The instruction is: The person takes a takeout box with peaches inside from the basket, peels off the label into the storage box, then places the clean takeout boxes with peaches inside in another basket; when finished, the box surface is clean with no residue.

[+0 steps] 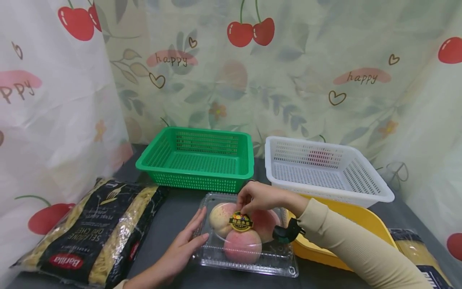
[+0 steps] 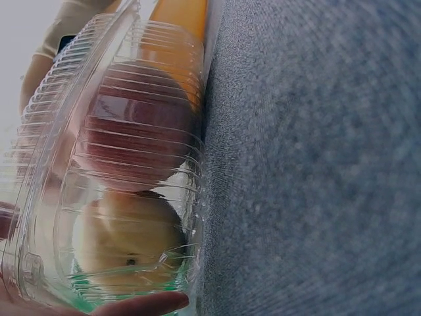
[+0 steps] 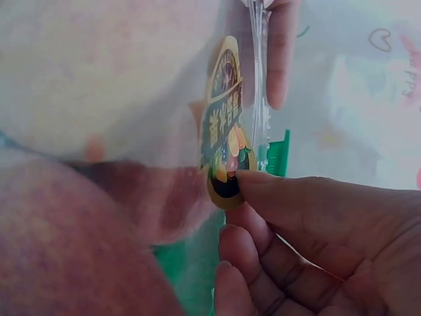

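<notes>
A clear plastic clamshell box (image 1: 213,257) with three pinkish peaches (image 1: 243,247) inside lies on the dark grey table. On its lid is a black and gold fruit sticker (image 1: 241,222). My right hand (image 1: 265,196) comes over the box from the right and pinches the sticker's edge between thumb (image 3: 270,191) and fingers, as the right wrist view shows up close. My left hand (image 1: 180,245) rests along the box's left side, fingers fairly straight, the thumb near the lid's rim. Through the box wall, the left wrist view shows two peaches (image 2: 141,125).
Behind the box stand a green basket (image 1: 202,180) and a white basket (image 1: 325,192). A yellow basket (image 1: 364,216) lies partly under my right forearm. A large pasta bag (image 1: 90,237) is at the left; another package (image 1: 415,253) sits far right. A printed curtain (image 1: 216,80) hangs behind.
</notes>
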Demonstrator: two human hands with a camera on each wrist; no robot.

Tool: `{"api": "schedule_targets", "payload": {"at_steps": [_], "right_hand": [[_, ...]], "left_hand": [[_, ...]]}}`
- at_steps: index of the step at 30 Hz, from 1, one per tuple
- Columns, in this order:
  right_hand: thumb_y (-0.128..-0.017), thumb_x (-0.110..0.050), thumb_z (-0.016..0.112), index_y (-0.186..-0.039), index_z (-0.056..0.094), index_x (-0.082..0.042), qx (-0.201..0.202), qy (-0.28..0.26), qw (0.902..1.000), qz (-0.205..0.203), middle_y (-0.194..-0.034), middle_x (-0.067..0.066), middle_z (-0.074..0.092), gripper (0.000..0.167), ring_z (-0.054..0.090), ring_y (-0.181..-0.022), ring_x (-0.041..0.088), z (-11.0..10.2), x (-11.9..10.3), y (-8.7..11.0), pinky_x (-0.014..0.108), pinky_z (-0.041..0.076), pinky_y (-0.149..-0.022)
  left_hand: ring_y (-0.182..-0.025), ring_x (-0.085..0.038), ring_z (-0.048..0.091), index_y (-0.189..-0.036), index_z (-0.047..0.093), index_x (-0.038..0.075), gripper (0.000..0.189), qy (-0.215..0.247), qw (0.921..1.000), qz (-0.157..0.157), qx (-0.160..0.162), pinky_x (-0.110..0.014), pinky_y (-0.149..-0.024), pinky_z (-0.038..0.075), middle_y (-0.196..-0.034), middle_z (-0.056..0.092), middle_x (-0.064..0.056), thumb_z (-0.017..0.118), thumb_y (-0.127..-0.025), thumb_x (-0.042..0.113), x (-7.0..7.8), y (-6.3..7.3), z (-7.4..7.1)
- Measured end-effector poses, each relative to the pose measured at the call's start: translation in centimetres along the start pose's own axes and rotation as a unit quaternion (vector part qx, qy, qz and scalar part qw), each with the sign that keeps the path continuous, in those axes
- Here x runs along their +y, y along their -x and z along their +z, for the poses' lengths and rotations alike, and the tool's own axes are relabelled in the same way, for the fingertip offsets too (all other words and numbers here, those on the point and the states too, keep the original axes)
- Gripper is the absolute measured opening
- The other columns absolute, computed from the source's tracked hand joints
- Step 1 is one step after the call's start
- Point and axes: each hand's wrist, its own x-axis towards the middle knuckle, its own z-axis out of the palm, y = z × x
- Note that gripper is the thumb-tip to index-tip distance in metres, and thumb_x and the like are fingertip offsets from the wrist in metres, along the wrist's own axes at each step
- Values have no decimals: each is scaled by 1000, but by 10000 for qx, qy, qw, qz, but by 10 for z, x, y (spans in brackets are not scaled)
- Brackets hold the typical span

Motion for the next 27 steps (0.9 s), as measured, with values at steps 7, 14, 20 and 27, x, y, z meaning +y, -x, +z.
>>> {"api": "schedule_targets", "payload": {"at_steps": [7,14,20,27], "right_hand": [[-84,-4,65,-83,67,0,-43,-121,9999,-58,-78,4,66,4,57,-68,6,-1,1,0,20,51,-63],[-84,-5,65,-82,67,-2,-20,-235,9997,-91,-79,2,66,4,56,-69,7,-1,5,0,19,48,-63],[-85,-6,64,-83,66,-2,-56,-327,9994,-103,-80,2,66,5,57,-71,9,-1,5,1,22,50,-65],[-86,-6,63,-86,65,-1,-165,-487,9985,-161,-82,3,65,5,57,-74,11,-1,7,3,23,50,-69]], "left_hand": [[-144,-33,-3,-148,23,10,63,46,9999,88,-57,-58,-111,-2,-158,4,-12,53,-93,20,3,2,0],[-145,-32,-3,-148,22,10,63,46,10000,14,-62,-56,-112,-2,-158,4,-11,51,-94,19,3,1,0],[-145,-32,-3,-149,22,11,62,48,10000,-19,-67,-56,-112,-2,-158,4,-11,51,-94,19,3,-1,0],[-144,-33,-3,-149,22,12,63,61,9999,-51,-85,-56,-111,-1,-158,4,-11,52,-93,20,2,0,0]]}}
